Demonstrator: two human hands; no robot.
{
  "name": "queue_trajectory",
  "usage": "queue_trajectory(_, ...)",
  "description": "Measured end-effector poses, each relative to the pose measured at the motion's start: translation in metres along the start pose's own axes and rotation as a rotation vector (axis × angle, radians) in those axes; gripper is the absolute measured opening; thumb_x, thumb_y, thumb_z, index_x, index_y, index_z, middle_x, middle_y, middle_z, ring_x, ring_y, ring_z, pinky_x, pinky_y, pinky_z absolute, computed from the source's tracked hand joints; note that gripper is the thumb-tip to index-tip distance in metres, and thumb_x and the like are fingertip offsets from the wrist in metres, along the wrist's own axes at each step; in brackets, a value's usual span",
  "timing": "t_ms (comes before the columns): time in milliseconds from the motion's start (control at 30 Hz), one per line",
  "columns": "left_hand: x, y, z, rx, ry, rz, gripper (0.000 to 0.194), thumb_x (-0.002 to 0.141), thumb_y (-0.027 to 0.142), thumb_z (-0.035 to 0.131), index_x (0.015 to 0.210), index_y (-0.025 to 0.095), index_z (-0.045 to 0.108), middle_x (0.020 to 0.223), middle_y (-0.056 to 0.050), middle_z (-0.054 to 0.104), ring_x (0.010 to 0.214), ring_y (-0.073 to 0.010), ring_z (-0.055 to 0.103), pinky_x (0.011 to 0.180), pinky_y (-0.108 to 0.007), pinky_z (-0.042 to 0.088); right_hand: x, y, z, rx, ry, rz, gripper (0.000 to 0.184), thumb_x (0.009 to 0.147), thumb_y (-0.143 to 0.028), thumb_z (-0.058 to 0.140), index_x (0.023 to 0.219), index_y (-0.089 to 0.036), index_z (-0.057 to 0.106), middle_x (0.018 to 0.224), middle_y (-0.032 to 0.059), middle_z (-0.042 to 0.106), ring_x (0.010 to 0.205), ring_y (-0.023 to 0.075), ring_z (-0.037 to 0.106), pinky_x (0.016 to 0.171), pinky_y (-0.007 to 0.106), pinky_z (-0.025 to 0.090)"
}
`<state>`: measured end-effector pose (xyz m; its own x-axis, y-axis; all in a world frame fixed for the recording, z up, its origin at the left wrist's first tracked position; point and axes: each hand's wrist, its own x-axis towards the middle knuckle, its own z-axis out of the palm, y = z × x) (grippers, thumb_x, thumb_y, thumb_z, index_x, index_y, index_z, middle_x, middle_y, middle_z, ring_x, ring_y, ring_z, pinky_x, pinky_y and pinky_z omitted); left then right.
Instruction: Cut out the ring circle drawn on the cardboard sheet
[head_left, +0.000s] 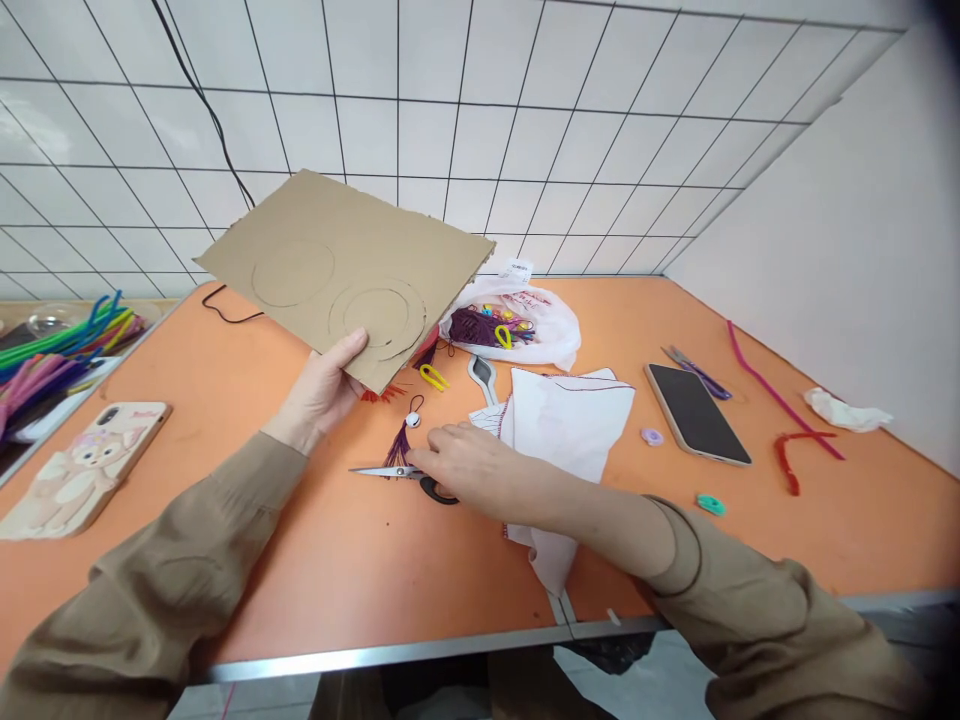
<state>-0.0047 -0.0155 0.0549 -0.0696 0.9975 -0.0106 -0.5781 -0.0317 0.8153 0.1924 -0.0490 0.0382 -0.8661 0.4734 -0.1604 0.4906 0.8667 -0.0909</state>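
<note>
My left hand (pixel 328 388) grips a brown cardboard sheet (pixel 360 235) by its near corner, thumb on top, and holds it tilted above the table. Circles are drawn on its face: one at the left, and one inside another near my thumb. My right hand (pixel 472 465) is closed at black-handled scissors (pixel 379 471), its fingertips near the pivot and partly covering the handles. Their blades point left. Just behind the scissors lies a dark purple tassel with a silver bell (pixel 412 420). A white cloth (pixel 566 425) with dark red edging lies beside and under my right forearm.
Behind the cardboard is a white plastic bag (pixel 551 325) with tassels and small trinkets. Phones lie left (pixel 86 470) and right (pixel 697 412). Purple-handled pliers (pixel 697 372), pipe cleaners (pixel 780 395), a crumpled tissue (pixel 847 410) and a green piece (pixel 711 504) are at the right.
</note>
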Motion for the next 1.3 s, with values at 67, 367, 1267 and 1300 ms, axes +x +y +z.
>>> queue_trajectory(67, 0.0, 0.0, -0.001, 0.019, -0.01, -0.002, 0.033, 0.084, 0.013, 0.064, 0.116, 0.018, 0.065, 0.116, -0.008, 0.072, 0.111, -0.0252, 0.065, 0.089, -0.035, 0.058, 0.0, -0.001, 0.001, -0.042, 0.003, -0.01, 0.016, 0.087, -0.01, 0.05, 0.097, -0.012, 0.062, 0.086, 0.0109, 0.061, 0.074, 0.0209, 0.057, 0.061, 0.031, 0.035)
queue_trajectory(367, 0.005, -0.001, -0.009, 0.028, -0.001, 0.104, 0.041, 0.078, 0.011, 0.07, 0.117, 0.021, 0.065, 0.116, -0.007, 0.072, 0.115, -0.0264, 0.064, 0.089, -0.036, 0.058, -0.005, 0.024, -0.02, 1.043, -0.021, -0.301, 0.025, 0.088, -0.011, 0.049, 0.112, -0.015, 0.056, 0.1, 0.0085, 0.066, 0.082, 0.0118, 0.062, 0.071, 0.027, 0.049)
queue_trajectory(1267, 0.004, 0.007, 0.0, -0.017, 0.108, -0.05, 0.052, 0.078, 0.005, 0.058, 0.13, 0.008, 0.056, 0.112, -0.015, 0.072, 0.095, -0.0252, 0.071, 0.069, -0.029, 0.061, -0.003, 0.071, -0.025, 1.365, 0.56, -0.068, 0.059, 0.061, -0.058, 0.08, 0.099, -0.018, 0.061, 0.079, 0.0021, 0.06, 0.072, 0.0142, 0.058, 0.068, 0.029, 0.048)
queue_trajectory(1300, 0.004, 0.007, 0.0, -0.011, 0.113, -0.049, 0.052, 0.078, 0.005, 0.058, 0.13, 0.008, 0.056, 0.111, -0.015, 0.073, 0.096, -0.0253, 0.071, 0.069, -0.029, 0.061, -0.004, 0.071, -0.025, 1.337, 0.5, -0.07, 0.058, 0.061, -0.057, 0.08, 0.099, -0.017, 0.061, 0.08, 0.0026, 0.06, 0.072, 0.0145, 0.058, 0.067, 0.029, 0.048)
